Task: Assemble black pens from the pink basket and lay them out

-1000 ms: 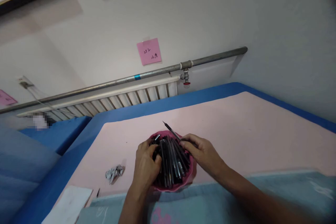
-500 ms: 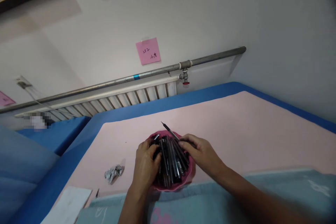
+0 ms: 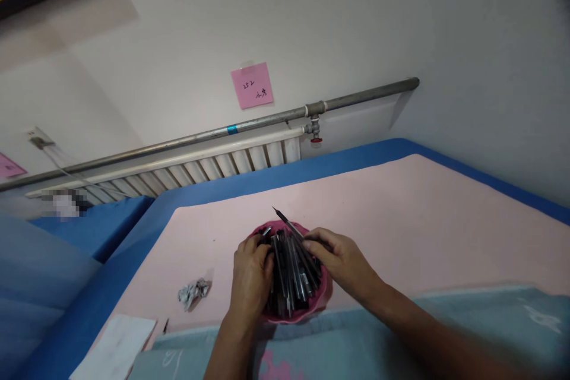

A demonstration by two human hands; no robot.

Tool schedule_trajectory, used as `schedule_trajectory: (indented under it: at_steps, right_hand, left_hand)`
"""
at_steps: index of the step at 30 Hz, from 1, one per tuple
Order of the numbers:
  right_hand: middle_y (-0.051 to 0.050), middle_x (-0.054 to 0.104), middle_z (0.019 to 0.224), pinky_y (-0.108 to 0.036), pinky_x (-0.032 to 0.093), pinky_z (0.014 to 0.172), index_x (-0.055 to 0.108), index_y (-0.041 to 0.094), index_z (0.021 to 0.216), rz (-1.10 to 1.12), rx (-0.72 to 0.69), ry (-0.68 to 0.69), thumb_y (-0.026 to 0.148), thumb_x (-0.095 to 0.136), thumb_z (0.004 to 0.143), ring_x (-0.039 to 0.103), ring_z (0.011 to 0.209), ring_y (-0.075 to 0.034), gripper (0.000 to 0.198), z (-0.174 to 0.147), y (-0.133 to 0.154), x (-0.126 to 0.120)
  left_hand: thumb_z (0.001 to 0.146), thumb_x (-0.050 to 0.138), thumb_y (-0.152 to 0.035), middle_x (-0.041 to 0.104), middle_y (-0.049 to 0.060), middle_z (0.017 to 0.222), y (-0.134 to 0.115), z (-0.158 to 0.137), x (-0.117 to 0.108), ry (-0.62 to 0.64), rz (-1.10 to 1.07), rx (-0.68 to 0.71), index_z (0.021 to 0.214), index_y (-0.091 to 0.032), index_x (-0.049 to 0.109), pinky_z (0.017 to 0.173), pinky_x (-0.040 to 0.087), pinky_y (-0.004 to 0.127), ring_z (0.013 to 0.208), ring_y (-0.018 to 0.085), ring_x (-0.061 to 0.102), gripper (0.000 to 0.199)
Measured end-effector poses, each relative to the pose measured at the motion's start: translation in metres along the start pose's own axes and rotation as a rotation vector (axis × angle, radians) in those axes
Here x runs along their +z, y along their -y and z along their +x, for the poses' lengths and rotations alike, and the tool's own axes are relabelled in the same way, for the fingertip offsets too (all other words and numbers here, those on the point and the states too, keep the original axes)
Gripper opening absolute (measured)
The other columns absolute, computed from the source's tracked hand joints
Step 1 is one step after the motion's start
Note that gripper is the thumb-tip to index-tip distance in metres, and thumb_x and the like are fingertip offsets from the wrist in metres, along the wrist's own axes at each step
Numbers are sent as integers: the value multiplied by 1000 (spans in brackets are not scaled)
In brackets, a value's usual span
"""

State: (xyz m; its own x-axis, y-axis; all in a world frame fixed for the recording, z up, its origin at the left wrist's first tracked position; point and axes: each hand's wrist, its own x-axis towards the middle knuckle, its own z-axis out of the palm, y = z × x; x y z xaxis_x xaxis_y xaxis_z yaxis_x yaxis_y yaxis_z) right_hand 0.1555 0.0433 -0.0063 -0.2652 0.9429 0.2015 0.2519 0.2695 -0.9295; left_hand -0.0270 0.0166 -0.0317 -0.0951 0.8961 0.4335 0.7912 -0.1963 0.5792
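Note:
A round pink basket (image 3: 328, 292) full of dark and clear pens (image 3: 291, 270) stands near the front edge of the pink sheet. Between the fingertips of my right hand (image 3: 336, 252), at the basket's right rim, is an uncapped pen (image 3: 288, 222), its thin tip pointing up and left. My left hand (image 3: 252, 276) reaches over the left rim, fingers curled down among the pens. Whatever those fingers grip is hidden by the hand and the dark pens.
Crumpled paper (image 3: 195, 293) lies left of the basket, and a white sheet of paper (image 3: 116, 347) farther toward me. A small dark pen-like thing (image 3: 166, 326) is beside it. Teal cloth (image 3: 481, 309) covers the front edge. A radiator (image 3: 222, 163) runs behind.
My left hand has shifted slightly right, deeper over the pens, and some pens have moved a little. My right hand keeps its pen in the same place.

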Motion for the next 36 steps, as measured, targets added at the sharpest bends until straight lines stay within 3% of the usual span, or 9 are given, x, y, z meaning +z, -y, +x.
schedule_trajectory:
  at_steps: [4,8,11,18,36]
  right_hand:
    - [1,60,66,-24,43,61,60,18,72,6,-18,-3,30,47,77,55,65,-14,19,-1,1,0]
    - [0,62,69,-24,43,60,62,18,77,-17,-40,54,28,47,78,56,65,-14,18,-3,2,1]
    - [-1,65,75,-25,44,62,64,19,81,-52,-95,115,25,49,78,57,68,-14,16,-5,3,2]
    - [-2,65,83,-28,46,70,65,21,88,-96,-213,194,22,49,81,59,77,-15,18,-7,3,2]
    - [-1,62,79,-26,44,68,65,21,89,-194,-290,217,19,49,82,57,74,-13,17,-5,-3,-1]
  left_hand:
    - [73,56,-25,65,7,90,-5,2,-10,-133,-246,-185,79,-21,65,83,41,38,89,22,56,11]
    - [67,65,-33,64,2,72,-7,6,-22,-167,-833,-586,76,-18,57,64,48,29,69,17,62,19]
    - [57,73,-25,62,-1,65,-5,10,-28,-202,-1126,-735,73,-17,54,54,49,24,60,14,62,26]
    - [54,77,-23,57,-5,60,-2,11,-32,-188,-1319,-743,69,-14,58,40,38,13,44,1,46,26]
    - [60,73,-28,50,-5,49,-1,7,-35,17,-1164,-682,68,-13,63,43,36,15,44,4,43,20]
